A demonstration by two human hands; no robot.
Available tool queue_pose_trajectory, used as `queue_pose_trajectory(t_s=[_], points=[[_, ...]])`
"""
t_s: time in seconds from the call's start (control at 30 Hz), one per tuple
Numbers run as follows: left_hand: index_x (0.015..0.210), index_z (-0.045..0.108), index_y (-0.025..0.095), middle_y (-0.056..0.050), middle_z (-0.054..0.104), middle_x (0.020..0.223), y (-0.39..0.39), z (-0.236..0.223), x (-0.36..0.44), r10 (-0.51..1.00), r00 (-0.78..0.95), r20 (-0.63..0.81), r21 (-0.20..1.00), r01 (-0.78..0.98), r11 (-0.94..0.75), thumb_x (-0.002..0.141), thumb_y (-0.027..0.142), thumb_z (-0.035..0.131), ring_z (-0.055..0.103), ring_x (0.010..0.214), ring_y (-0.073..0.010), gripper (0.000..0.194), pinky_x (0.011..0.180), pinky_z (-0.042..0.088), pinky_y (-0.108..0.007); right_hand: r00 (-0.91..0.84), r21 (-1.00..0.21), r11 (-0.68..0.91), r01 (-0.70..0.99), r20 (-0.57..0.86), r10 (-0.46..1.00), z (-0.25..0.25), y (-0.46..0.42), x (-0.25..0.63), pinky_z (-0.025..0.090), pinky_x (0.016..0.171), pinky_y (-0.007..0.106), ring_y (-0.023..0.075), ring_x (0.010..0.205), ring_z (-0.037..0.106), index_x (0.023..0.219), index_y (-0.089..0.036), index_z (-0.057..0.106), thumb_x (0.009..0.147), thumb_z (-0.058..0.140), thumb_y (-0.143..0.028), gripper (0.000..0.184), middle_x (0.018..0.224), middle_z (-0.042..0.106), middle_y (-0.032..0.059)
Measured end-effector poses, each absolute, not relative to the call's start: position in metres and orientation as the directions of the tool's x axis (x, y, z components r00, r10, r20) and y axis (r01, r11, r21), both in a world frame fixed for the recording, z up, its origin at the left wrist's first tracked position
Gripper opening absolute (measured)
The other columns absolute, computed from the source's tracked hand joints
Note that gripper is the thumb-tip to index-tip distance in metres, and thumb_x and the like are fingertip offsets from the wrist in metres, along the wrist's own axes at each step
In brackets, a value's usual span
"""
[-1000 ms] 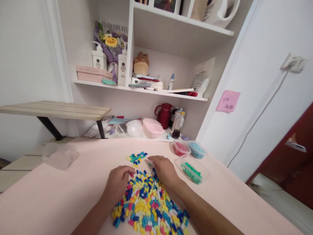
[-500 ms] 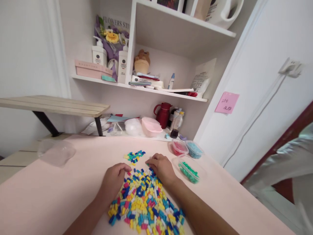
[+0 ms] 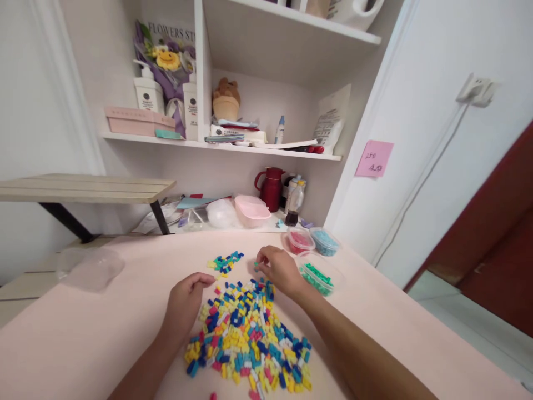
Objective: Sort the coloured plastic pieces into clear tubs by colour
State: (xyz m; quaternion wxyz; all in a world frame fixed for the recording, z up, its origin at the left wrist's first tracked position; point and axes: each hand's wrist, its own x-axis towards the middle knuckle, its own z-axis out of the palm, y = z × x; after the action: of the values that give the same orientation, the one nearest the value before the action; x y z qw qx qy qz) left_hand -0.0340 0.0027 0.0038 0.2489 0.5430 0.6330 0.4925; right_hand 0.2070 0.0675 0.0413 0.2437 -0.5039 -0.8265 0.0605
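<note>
A wide heap of small building bricks point(image 3: 245, 333) in yellow, blue, teal, white and pink covers the middle of the pink tabletop point(image 3: 141, 316). My right hand point(image 3: 278, 269) hovers past the heap's far right edge, thumb and forefinger pinched on a tiny green brick point(image 3: 256, 266). At the heap's left edge rests my left hand point(image 3: 187, 294), palm down, its fingers loosely stretched toward a few yellow bricks; nothing shows in them. Beyond both hands lies a smaller cluster of mixed bricks point(image 3: 226, 263). Just right of my right hand sits a clear tub of green bricks point(image 3: 317, 279).
Behind the green tub stand tubs of pink pieces point(image 3: 300, 241) and light blue pieces point(image 3: 325, 242). A clear plastic container point(image 3: 91, 269) lies at left. A pink lidded box point(image 3: 252, 211), a red jug point(image 3: 271, 190) and bottles point(image 3: 295, 203) line the back, below shelves.
My right hand has lifted away from the heap's far edge, carrying the green brick toward the green tub. My left hand has shifted slightly left. The whole view has turned a little rightward.
</note>
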Motion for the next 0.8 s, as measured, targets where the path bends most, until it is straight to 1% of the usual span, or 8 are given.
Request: queue_pose_trajectory(t_s=[0.1, 0.17, 0.3, 0.43, 0.5, 0.6, 0.67, 0.8], points=[[0.077, 0.073, 0.021, -0.004, 0.079, 0.09, 0.004, 0.004, -0.038, 0.931, -0.293, 0.219, 0.894, 0.442, -0.071, 0.073, 0.03, 0.046, 0.072, 0.091, -0.0235, 0.029, 0.092, 0.053, -0.039, -0.334, -0.36, 0.46, 0.812, 0.362, 0.871, 0.076, 0.063, 0.226, 0.039, 0.07, 0.025, 0.0155, 0.082, 0.061, 0.088, -0.02, 0.066, 0.085, 0.066, -0.023, 0.004, 0.09, 0.07, 0.0016], [0.077, 0.073, 0.022, -0.004, 0.079, 0.089, 0.005, 0.003, -0.041, 0.933, -0.29, 0.211, 0.889, 0.454, -0.06, 0.072, 0.031, 0.046, 0.072, 0.091, -0.0243, 0.029, 0.092, 0.054, -0.04, -0.278, -0.278, 0.376, 0.884, 0.336, 0.9, 0.1, 0.058, 0.243, 0.038, 0.068, 0.025, 0.0159, 0.083, 0.063, 0.09, -0.021, 0.068, 0.086, 0.064, -0.025, 0.007, 0.092, 0.071, 0.0018], [0.076, 0.073, 0.024, -0.004, 0.079, 0.086, 0.006, 0.005, -0.045, 0.935, -0.286, 0.208, 0.869, 0.494, -0.042, 0.072, 0.034, 0.048, 0.072, 0.092, -0.0272, 0.028, 0.095, 0.053, -0.044, -0.108, -0.025, 0.115, 0.993, 0.193, 0.975, 0.128, 0.047, 0.277, 0.039, 0.067, 0.028, 0.0226, 0.089, 0.067, 0.089, -0.022, 0.072, 0.086, 0.061, -0.021, 0.011, 0.095, 0.074, 0.0067], [0.075, 0.073, 0.025, -0.005, 0.079, 0.086, 0.007, 0.011, -0.044, 0.936, -0.297, 0.187, 0.862, 0.508, -0.011, 0.072, 0.037, 0.049, 0.071, 0.095, -0.0321, 0.027, 0.1, 0.049, -0.053, 0.036, 0.054, -0.046, 0.997, 0.169, 0.985, 0.128, 0.046, 0.298, 0.044, 0.076, 0.034, 0.0282, 0.094, 0.069, 0.092, -0.015, 0.074, 0.085, 0.054, -0.009, 0.022, 0.1, 0.074, 0.0161], [0.074, 0.073, 0.026, -0.005, 0.079, 0.087, 0.009, 0.011, -0.045, 0.934, -0.304, 0.185, 0.855, 0.518, -0.001, 0.072, 0.038, 0.05, 0.07, 0.097, -0.0339, 0.026, 0.102, 0.047, -0.056, 0.063, 0.063, -0.074, 0.995, 0.16, 0.985, 0.127, 0.047, 0.302, 0.044, 0.081, 0.036, 0.0289, 0.098, 0.068, 0.099, -0.016, 0.074, 0.086, 0.053, -0.008, 0.025, 0.104, 0.073, 0.0171], [0.074, 0.073, 0.028, -0.004, 0.079, 0.091, 0.013, 0.005, -0.047, 0.916, -0.321, 0.24, 0.848, 0.529, -0.036, 0.073, 0.04, 0.05, 0.069, 0.1, -0.034, 0.026, 0.104, 0.045, -0.057, 0.016, 0.03, -0.021, 0.999, 0.149, 0.989, 0.128, 0.047, 0.303, 0.045, 0.083, 0.036, 0.0284, 0.103, 0.067, 0.111, -0.022, 0.071, 0.087, 0.054, -0.014, 0.03, 0.113, 0.072, 0.0133], [0.077, 0.073, 0.026, -0.004, 0.078, 0.095, 0.014, -0.001, -0.049, 0.905, -0.321, 0.28, 0.851, 0.519, -0.079, 0.071, 0.04, 0.054, 0.068, 0.103, -0.0322, 0.025, 0.105, 0.046, -0.054, -0.052, -0.013, 0.054, 0.998, 0.152, 0.987, 0.129, 0.048, 0.298, 0.046, 0.081, 0.034, 0.0271, 0.105, 0.067, 0.118, -0.026, 0.068, 0.09, 0.052, -0.018, 0.033, 0.119, 0.07, 0.0102], [0.087, 0.075, 0.021, -0.008, 0.07, 0.114, 0.015, -0.009, -0.052, 0.86, -0.314, 0.402, 0.799, 0.58, -0.161, 0.075, 0.038, 0.05, 0.063, 0.113, -0.0279, 0.033, 0.11, 0.042, -0.047, -0.297, -0.163, 0.33, 0.93, 0.194, 0.935, 0.111, 0.053, 0.271, 0.047, 0.086, 0.034, 0.0263, 0.11, 0.064, 0.123, -0.027, 0.066, 0.093, 0.05, -0.022, 0.034, 0.124, 0.068, 0.0083]])
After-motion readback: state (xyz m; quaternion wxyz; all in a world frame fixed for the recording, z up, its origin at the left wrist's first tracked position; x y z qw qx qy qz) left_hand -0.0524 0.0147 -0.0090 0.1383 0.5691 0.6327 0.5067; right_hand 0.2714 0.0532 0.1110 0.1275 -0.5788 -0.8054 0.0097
